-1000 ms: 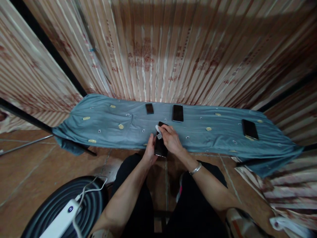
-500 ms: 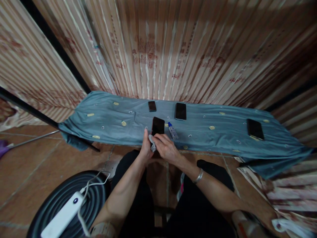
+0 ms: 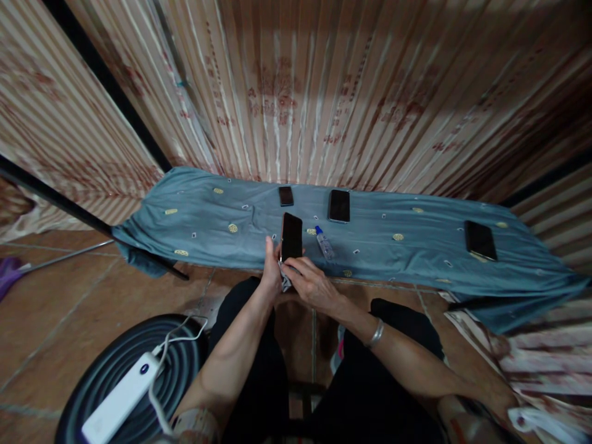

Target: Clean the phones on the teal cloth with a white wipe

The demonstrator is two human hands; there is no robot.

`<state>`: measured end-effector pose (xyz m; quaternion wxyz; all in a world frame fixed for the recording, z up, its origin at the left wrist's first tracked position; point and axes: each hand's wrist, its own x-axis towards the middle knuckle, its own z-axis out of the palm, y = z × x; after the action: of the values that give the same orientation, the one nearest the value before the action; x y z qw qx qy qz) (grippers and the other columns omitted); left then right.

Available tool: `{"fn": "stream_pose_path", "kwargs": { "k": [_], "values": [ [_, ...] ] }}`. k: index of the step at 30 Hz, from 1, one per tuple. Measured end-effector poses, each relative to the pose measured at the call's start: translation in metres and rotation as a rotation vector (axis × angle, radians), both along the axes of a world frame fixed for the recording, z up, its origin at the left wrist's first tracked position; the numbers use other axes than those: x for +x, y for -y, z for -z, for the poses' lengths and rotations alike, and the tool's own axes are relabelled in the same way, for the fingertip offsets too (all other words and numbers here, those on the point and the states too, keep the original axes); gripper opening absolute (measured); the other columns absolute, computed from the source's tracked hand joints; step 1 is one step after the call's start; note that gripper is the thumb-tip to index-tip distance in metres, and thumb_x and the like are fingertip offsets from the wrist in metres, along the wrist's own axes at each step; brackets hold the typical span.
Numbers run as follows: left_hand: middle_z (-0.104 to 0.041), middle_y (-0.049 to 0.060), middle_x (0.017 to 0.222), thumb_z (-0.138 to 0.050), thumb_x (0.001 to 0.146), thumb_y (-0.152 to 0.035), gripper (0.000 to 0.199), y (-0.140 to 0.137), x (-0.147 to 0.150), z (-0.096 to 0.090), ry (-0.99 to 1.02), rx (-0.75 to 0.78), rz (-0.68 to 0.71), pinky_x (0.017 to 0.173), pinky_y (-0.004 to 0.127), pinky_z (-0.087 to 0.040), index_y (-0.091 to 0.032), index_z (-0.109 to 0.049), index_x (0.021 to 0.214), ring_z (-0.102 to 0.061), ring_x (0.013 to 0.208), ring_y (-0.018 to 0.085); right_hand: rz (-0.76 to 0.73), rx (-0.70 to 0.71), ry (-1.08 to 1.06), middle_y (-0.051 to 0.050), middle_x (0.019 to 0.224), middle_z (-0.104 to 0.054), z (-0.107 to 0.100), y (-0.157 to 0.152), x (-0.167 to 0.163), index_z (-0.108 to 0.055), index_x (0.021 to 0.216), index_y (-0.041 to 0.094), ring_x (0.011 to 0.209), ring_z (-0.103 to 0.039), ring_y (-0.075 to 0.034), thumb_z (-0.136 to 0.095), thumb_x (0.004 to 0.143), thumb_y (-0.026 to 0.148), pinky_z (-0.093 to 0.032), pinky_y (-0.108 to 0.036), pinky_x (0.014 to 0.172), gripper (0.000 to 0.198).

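My left grip clasps a phone, right grip pinches a cloth.
Wiping seems unfinished; three more devices lie beyond.

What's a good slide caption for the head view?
Left hand holding a phone, right hand holding a grey cloth at its near end, blue-capped bottle nearby.

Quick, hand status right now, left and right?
Left hand: closed, holding a dark-screened phone.
Right hand: closed, holding a grey cloth at the phone's lower end.

Bottle obstructs right of phone; left free
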<state>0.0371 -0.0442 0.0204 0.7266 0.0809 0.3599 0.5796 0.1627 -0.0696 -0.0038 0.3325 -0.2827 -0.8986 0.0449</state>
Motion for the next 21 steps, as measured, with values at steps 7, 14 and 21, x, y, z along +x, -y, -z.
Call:
{"fn": "stream_pose_path", "kwargs": {
  "k": [7, 14, 21],
  "values": [
    [-0.077, 0.014, 0.1, -0.033, 0.094, -0.069, 0.069, -0.002, -0.007, 0.002, 0.046, 0.008, -0.024, 0.086, 0.041, -0.059, -0.015, -0.072, 0.111, -0.074, 0.095, 0.029, -0.046, -0.007, 0.022, -0.016, 0.121, -0.065, -0.002, -0.001, -0.001, -0.058, 0.139, 0.017, 0.112, -0.059, -0.025, -0.039, 0.1, 0.013, -0.055, -0.043, 0.1, 0.043],
    [-0.076, 0.016, 0.103, -0.03, 0.095, -0.067, 0.07, -0.006, -0.008, -0.001, 0.124, -0.052, -0.059, 0.091, 0.048, -0.057, -0.013, -0.068, 0.12, -0.073, 0.099, 0.031, 0.01, 0.013, 0.028, -0.013, 0.123, -0.065, 0.003, -0.007, 0.005, -0.059, 0.138, 0.021, 0.112, -0.06, -0.024, -0.041, 0.1, 0.012, -0.054, -0.044, 0.102, 0.042],
    [-0.076, 0.017, 0.104, -0.033, 0.098, -0.058, 0.062, -0.007, -0.009, -0.004, 0.148, -0.003, -0.093, 0.092, 0.046, -0.057, -0.012, -0.067, 0.122, -0.072, 0.104, 0.03, 0.034, -0.002, -0.044, -0.012, 0.121, -0.067, 0.004, -0.011, 0.012, -0.061, 0.135, 0.021, 0.109, -0.059, -0.024, -0.042, 0.101, 0.014, -0.055, -0.042, 0.1, 0.039]
  ]
}}
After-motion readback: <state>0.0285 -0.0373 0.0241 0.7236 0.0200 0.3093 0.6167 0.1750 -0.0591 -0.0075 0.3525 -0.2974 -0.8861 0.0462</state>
